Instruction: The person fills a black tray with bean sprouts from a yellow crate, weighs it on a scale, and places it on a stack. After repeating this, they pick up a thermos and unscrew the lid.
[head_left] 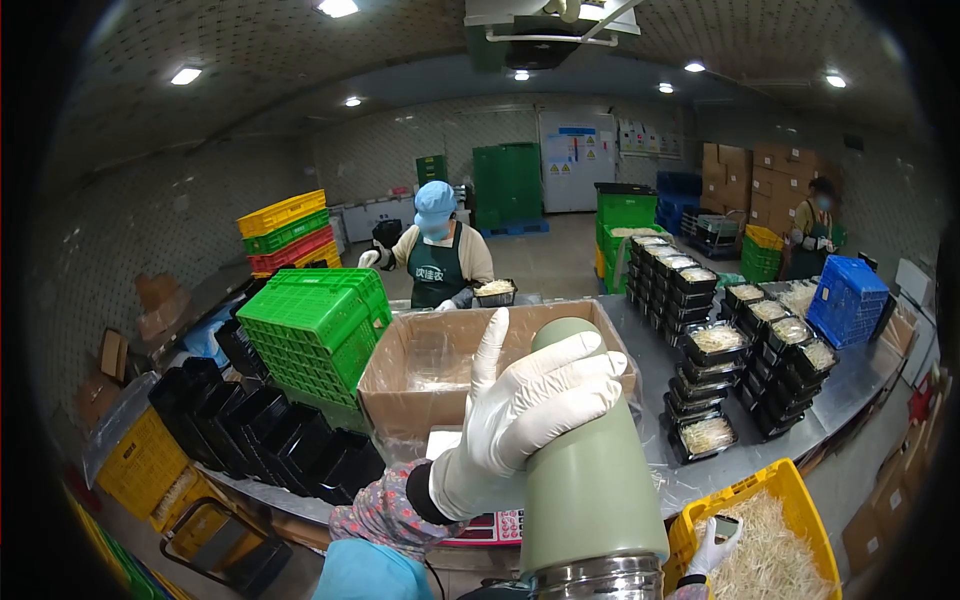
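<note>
A pale green thermos (595,470) rises large in front of the camera, its metal neck at the bottom edge and its base pointing up and away. My left hand (525,410), in a white glove, has its fingers curled over the thermos's left side, with the thumb pointing up. At the lower right, my right hand (712,550), also gloved, holds a small round object (727,527) with a dark centre, possibly a lid. That hand is over the edge of a yellow crate (795,475) of pale sprouts (775,550).
Behind the thermos sits an open cardboard box (410,400) with clear plastic. Green crates (310,325) and black trays (290,440) stand left. Filled trays (718,340) and a blue crate (848,300) are right. One co-worker (440,260) stands across the table, another (815,230) farther right.
</note>
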